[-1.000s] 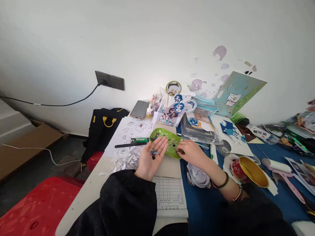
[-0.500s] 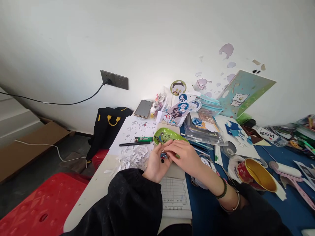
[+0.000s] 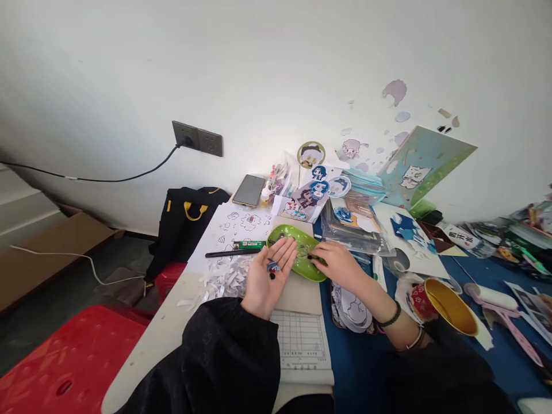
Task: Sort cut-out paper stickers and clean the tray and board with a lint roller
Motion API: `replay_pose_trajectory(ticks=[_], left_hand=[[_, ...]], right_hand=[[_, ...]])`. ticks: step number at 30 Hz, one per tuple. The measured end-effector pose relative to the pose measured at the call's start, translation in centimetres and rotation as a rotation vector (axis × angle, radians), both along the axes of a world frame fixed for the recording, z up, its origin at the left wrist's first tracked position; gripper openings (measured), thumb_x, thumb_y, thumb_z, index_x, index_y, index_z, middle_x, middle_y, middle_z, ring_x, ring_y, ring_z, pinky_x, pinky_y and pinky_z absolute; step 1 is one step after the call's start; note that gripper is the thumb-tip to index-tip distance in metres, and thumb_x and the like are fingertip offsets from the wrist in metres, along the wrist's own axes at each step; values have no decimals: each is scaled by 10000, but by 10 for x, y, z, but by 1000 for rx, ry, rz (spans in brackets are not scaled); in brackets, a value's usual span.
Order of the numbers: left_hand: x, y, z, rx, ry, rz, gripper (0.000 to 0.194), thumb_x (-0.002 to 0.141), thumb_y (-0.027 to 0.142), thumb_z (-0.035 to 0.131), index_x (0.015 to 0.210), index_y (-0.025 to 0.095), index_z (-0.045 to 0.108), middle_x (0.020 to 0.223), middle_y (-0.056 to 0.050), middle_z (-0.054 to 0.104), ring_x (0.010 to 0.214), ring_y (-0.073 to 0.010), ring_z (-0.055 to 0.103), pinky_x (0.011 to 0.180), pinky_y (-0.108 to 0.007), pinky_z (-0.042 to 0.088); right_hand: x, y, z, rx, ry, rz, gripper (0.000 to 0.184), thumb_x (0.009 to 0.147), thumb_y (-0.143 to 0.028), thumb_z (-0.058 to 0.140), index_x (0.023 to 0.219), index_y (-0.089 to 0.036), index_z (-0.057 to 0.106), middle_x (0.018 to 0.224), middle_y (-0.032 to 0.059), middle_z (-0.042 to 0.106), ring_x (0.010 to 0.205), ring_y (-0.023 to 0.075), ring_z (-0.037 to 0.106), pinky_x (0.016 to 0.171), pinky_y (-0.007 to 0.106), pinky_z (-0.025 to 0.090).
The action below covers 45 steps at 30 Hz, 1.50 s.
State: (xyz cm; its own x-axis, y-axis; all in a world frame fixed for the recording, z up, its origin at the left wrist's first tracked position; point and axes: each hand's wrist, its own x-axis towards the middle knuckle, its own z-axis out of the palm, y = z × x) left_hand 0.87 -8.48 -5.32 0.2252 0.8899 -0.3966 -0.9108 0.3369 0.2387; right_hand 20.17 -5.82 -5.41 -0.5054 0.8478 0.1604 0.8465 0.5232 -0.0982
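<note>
My left hand lies palm up with its fingers stretched out. Several small pieces, blue, red and black, rest on its palm, too small to name. My right hand is over the right side of a green oval dish, fingers bent together and pointing down into it. A tiny dark bit shows by the fingertips, but what they pinch is unclear. More small dark bits lie in the dish. The left fingertips cover part of the dish's near left rim.
White paper shreds, a black pen and a phone lie left of the dish. A printed form pad is nearest me. Rightward stand a tin of paper cutouts, a gold-lined cup and a pink lint roller.
My right hand has left my left palm and moved right, down to the dish. The left palm has opened out, showing the small pieces on it. The view has shifted slightly.
</note>
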Motion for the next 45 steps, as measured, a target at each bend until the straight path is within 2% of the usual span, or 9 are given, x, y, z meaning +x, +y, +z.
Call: replay_pose_trajectory(ticks=[5,8,14,20,25,29,33,38,45], left_hand=[[0,0,0,-18,21,8,397,946,216,335,1183,-24,545,1153,-219,644,1100,-277,605,939,-337,516],[0,0,0,-21,22,10,406,946,219,335,1204,-26,530,1145,-217,649,1094,-277,609,934,-339,519],[2,-1,-1,-17,29,-8,419,939,224,347,1231,-25,515,1176,-221,631,1099,-266,608,949,-341,506],[10,-6,-3,-57,93,-87,369,933,230,372,1100,23,628,1122,-203,660,1030,-230,643,860,-283,540],[5,-5,1,-63,66,-60,377,927,220,370,1133,6,603,1127,-212,653,1001,-224,655,836,-279,555],[-12,4,7,-31,21,119,410,926,189,322,1215,-19,524,1171,-236,623,1063,-265,629,869,-330,555],[-25,11,8,-60,55,284,418,921,163,295,1243,-2,503,1168,-228,626,1085,-260,619,884,-330,550],[-26,13,6,-109,54,305,422,923,164,286,1233,-22,506,1165,-246,620,1093,-272,612,885,-337,549],[-26,14,6,-116,42,299,405,923,156,296,1225,5,521,1149,-237,631,1076,-264,624,878,-341,553]], right_hand=[[-8,2,-7,-27,38,-28,164,821,-120,553,762,-158,702,798,101,677,836,242,604,804,394,434],[-7,3,-5,-69,148,-84,178,799,-101,545,752,-169,703,809,78,694,791,206,619,759,341,457],[-10,-6,13,-206,387,-147,195,843,-232,524,786,-175,701,792,41,717,620,134,614,574,239,480],[-49,-25,31,-226,557,-22,124,795,-181,579,774,-214,697,773,4,684,642,123,569,587,240,443],[-55,-23,36,-138,496,-70,138,813,-184,576,784,-218,706,757,3,676,611,123,550,579,244,413],[-42,-10,38,-98,374,-158,275,885,-278,511,688,-193,683,581,-2,616,538,130,534,539,248,373],[-45,6,26,-81,178,-67,254,898,-154,444,1015,-187,667,819,26,681,677,137,607,616,244,432],[-64,19,10,-57,40,72,181,829,-187,577,987,-174,663,943,68,650,901,197,603,759,293,464],[-74,26,3,38,-92,76,128,855,-167,532,815,-147,653,830,89,633,821,216,599,707,322,468]])
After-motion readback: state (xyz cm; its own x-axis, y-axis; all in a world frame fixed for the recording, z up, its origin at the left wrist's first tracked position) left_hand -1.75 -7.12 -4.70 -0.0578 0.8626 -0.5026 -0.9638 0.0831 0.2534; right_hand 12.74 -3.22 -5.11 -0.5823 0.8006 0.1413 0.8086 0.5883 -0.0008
